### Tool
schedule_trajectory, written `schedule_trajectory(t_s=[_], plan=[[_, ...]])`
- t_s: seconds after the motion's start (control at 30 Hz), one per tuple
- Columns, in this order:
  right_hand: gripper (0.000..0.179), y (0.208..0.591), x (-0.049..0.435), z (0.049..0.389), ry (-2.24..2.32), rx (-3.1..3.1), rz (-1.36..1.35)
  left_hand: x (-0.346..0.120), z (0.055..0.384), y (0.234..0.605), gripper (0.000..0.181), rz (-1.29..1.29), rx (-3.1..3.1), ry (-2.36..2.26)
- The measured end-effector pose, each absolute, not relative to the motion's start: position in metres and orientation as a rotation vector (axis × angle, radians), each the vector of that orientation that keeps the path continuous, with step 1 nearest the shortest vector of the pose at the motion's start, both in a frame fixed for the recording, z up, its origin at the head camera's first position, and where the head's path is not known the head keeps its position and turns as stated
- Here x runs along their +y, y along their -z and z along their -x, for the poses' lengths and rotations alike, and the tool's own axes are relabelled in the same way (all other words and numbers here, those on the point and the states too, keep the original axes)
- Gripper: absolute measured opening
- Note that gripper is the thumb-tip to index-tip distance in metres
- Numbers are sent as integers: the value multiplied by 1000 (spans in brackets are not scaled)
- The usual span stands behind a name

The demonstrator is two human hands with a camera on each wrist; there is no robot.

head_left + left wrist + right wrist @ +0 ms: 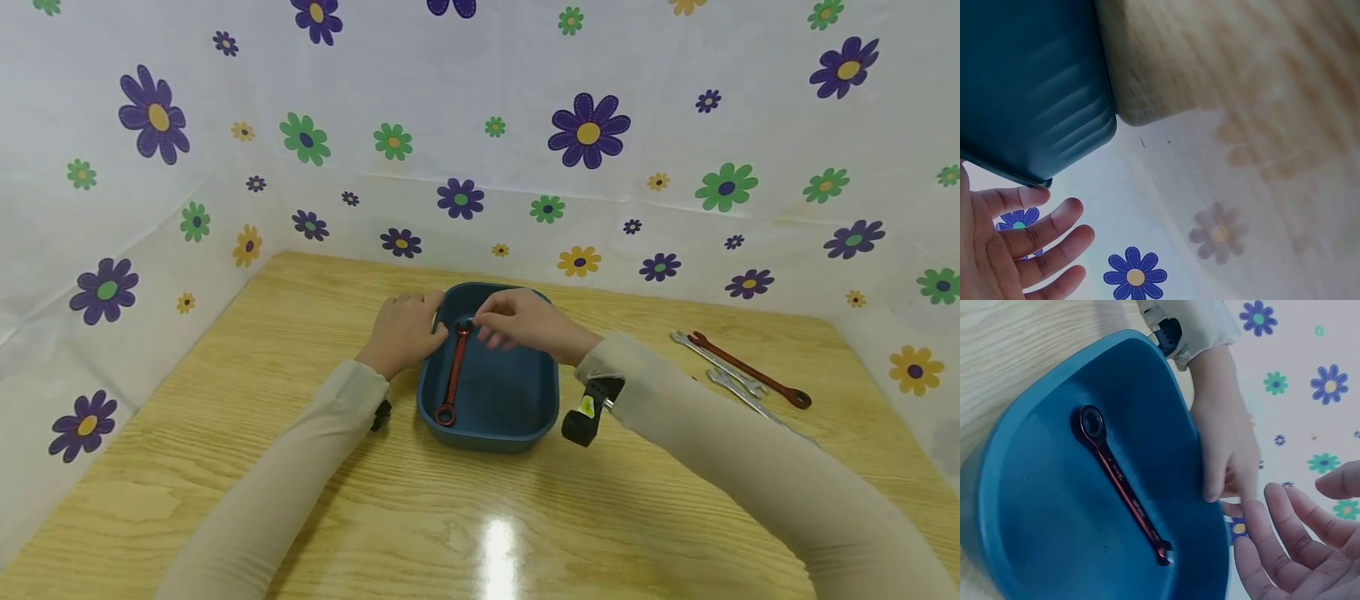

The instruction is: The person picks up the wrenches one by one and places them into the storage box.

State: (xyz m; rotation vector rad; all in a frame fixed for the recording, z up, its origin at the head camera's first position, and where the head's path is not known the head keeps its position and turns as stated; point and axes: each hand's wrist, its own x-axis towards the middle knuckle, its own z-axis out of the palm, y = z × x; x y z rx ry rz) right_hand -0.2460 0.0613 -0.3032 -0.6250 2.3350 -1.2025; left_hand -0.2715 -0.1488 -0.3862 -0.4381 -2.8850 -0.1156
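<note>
At the centre of the head view, a red wrench (453,371) lies at left inside a blue bin (487,444), whose upper-left rim the left hand (405,332) touches, fingers spread, while the right hand (528,322) hangs above, fingers loosely bent and apart.

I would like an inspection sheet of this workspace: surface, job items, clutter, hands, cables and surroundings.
Surface: light wood-grain table, glossy where light reflects.
Job items: rounded-rectangular blue plastic-looking bin; one red metal wrench lies inside, along its left side.
Clutter: another red metal wrench and at least two silver metal wrenches lie loose to the right.
Hands: left hand holds the bin at its far left edge; right hand is above the bin, nothing seen in it.
Cables: nothing seen.
Surroundings: white sheet with purple, green and yellow flowers behind and at both sides.
</note>
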Motion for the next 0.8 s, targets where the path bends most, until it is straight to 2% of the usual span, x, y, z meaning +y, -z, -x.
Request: schedule_trajectory(t_s=[0.5, 0.8], plan=[[17, 296, 100, 219, 1171, 2640, 952, -148, 271, 388, 29, 457, -2841, 133], [19, 288, 127, 204, 893, 2937, 969, -149, 272, 389, 30, 460, -2823, 119]])
